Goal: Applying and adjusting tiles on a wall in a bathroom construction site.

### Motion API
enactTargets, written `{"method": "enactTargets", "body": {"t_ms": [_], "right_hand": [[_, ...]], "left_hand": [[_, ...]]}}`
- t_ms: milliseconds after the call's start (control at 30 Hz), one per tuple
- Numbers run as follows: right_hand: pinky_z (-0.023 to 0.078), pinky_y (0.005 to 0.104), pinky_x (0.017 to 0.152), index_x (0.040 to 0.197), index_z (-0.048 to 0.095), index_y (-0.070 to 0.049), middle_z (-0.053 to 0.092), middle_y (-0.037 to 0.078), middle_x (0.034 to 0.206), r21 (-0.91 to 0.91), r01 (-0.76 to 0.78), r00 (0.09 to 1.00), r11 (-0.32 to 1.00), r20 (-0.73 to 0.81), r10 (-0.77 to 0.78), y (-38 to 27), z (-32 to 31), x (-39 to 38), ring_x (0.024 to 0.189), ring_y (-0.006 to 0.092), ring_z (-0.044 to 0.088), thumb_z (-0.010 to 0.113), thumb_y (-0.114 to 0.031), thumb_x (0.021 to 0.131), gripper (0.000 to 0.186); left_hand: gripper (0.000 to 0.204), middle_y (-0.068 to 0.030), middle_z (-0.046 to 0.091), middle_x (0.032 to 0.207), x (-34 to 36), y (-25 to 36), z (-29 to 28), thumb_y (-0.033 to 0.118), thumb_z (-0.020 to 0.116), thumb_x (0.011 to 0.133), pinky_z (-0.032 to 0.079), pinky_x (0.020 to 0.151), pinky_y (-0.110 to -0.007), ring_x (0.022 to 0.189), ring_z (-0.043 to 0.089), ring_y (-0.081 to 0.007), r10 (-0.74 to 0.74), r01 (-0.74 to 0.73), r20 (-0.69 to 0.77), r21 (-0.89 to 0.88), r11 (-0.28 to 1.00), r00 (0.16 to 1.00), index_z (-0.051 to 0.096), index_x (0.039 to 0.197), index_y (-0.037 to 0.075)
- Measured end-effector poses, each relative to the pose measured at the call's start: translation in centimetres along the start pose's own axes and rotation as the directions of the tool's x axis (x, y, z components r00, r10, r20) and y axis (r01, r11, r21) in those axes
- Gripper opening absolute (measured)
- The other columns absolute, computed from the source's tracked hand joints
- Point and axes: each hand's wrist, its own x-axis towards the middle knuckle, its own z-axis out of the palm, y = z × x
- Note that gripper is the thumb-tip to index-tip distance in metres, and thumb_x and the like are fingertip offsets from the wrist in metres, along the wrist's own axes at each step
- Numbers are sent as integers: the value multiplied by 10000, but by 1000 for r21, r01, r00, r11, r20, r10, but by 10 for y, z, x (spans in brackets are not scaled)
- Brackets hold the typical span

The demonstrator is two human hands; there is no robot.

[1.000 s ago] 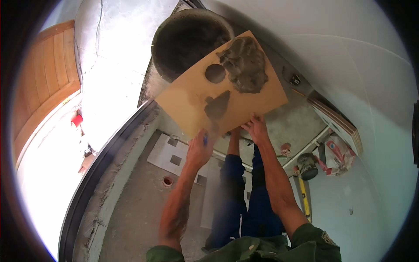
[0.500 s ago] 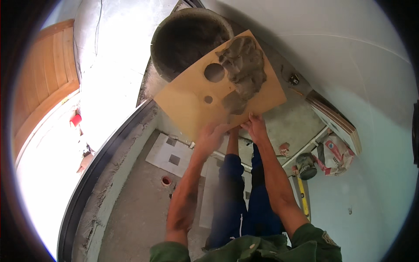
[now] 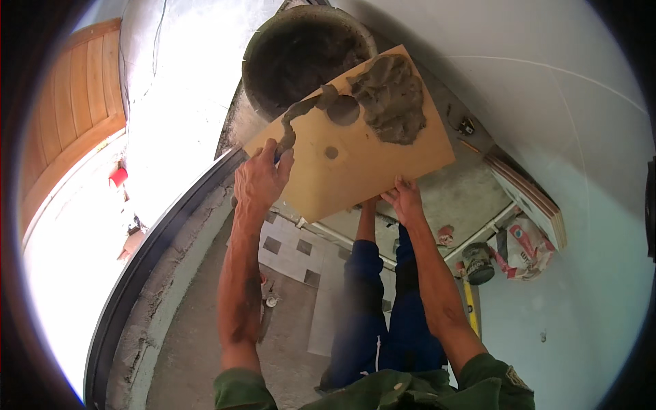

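Two hands: both bare, both at one tan panel (image 3: 383, 164).
Left fingers: the left hand (image 3: 263, 179) is curled at the panel's left corner, apparently round a dark bluish handle (image 3: 278, 156), mostly hidden by the knuckles.
Right fingers: the right hand (image 3: 404, 203) pinches the panel's near edge, thumb on top; the fingers beneath are hidden.
Panel: tilted across the view, its face reaching away beyond both hands, with one large dark circle (image 3: 343, 110) and one small circle (image 3: 331, 152), probably cut holes.
Mortar, as I judge progress: only partly spread. A ragged strip (image 3: 294, 116) runs from just beyond the left fingers along the far edge; a thick heap (image 3: 389, 102) sits unspread at the far right, well apart from those fingers. Most of the middle and near face is left uncoated.
Basin: behind the panel, a round basin (image 3: 254, 58) containing dark mix; I cannot tell whether they touch.
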Motion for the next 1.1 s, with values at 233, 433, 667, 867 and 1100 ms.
{"method": "enactTargets", "body": {"t_ms": [233, 433, 667, 867, 1100], "right_hand": [[446, 556, 994, 1371, 378, -146, 530, 87, 1300, 27, -25, 999, 999, -33, 26, -1, 3, 1, 1191, 286, 554, 544, -155, 994, 412], [443, 554, 1000, 1387, 358, -134, 520, 104, 1310, -4, -10, 1000, 1000, 0, 10, -3, 5, -2, 1191, 297, 551, 540, -162, 995, 433], [444, 548, 1001, 1418, 322, -131, 509, 110, 1310, -21, -7, 999, 1000, -38, 6, -5, 8, -4, 1177, 302, 551, 547, -199, 998, 481], [469, 543, 970, 1373, 345, -139, 526, 99, 1251, -21, -11, 999, 1000, -42, 10, -3, 7, -2, 1149, 280, 564, 542, -189, 1002, 423], [449, 535, 1004, 1323, 346, -78, 512, 121, 1276, -82, -33, 998, 996, -62, 28, -3, 5, -1, 1164, 288, 559, 541, -238, 1001, 408]], "left_hand": [[310, -184, 646, 875, -17, -15, 8, 356, 603, 906, 504, 662, -502, 762, 647, -416, -79, 78, 2, 154, 985, 997, 560, 1012, 69], [264, -194, 642, 842, -60, -29, 32, 301, 607, 893, 498, 658, -505, 768, 640, -416, -134, 135, -41, 37, 990, 990, 542, 982, 61], [314, -203, 623, 766, -83, -16, 37, 324, 541, 941, 479, 634, -469, 722, 625, -402, -224, 205, -73, -203, 957, 972, 545, 900, 13], [442, -50, 547, 637, -85, 40, 32, 421, 409, 968, 425, 447, -316, 511, 521, -162, -364, 672, 622, -741, 14, 693, 573, 952, 11], [439, -16, 509, 644, -52, 96, 58, 433, 382, 965, 371, 405, -276, 477, 443, -126, -124, 369, 671, -541, -755, 731, 560, 979, 32]]}}
